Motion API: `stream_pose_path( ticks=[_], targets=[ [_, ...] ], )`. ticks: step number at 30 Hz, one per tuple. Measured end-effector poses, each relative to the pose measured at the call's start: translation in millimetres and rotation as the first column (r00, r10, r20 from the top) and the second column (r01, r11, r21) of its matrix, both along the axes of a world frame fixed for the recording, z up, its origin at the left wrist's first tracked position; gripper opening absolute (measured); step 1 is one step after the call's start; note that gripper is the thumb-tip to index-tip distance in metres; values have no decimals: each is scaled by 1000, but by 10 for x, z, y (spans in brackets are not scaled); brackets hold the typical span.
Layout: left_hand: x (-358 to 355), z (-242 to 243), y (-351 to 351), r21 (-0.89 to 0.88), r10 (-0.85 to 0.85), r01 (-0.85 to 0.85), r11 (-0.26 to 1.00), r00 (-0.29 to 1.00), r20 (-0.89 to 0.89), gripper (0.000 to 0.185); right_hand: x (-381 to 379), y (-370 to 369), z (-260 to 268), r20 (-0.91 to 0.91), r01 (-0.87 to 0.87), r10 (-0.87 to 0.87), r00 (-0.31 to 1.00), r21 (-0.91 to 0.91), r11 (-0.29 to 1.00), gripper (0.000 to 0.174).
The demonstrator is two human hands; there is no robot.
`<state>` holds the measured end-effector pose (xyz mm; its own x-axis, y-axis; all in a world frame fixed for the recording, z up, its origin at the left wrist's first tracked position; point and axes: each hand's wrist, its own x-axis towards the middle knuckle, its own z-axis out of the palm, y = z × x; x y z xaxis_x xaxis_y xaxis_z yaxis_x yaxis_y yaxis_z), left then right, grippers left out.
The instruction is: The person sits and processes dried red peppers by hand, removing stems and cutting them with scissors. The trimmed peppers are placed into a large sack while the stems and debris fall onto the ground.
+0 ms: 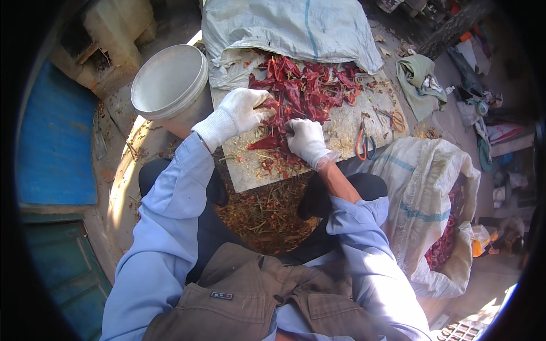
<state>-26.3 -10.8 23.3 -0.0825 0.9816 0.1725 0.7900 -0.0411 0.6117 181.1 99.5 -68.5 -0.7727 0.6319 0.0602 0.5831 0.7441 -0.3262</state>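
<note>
Dried red chilli peppers [305,87] lie heaped on a pale board [251,177], spilling from the mouth of a white woven sack [286,25]. My left hand [245,111], in a white glove, pinches a dried chilli [269,103] at the heap's left edge. Close by on the right, my right hand [303,138], also gloved, is curled over chillies at the near edge of the heap; what its fingertips hold is hidden. A single chilli [263,143] lies between and below the hands. Scissors with orange and dark handles [364,143] and another pair with orange handles [397,120] rest on the board's right side.
A white plastic bucket [168,83] stands left of the board. At the right, an open woven sack [422,183] holds red chillies [445,238]. Stems and scraps [264,213] cover the ground between my legs. A green cloth [420,85] lies beyond the scissors.
</note>
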Motion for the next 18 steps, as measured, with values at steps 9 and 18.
stream_pose_path(
  ticks=[9, 18],
  targets=[
    [178, 57, 51, -154, 179, -107, 982, 783, 596, 23, 77, 88, 299, -562, -158, -550, 618, -774, 613, 15],
    [354, 115, 152, -83, 87, -44, 996, 771, 631, 25, 171, 37, 464, -481, -479, -767, 424, -838, 261, 38]
  ],
)
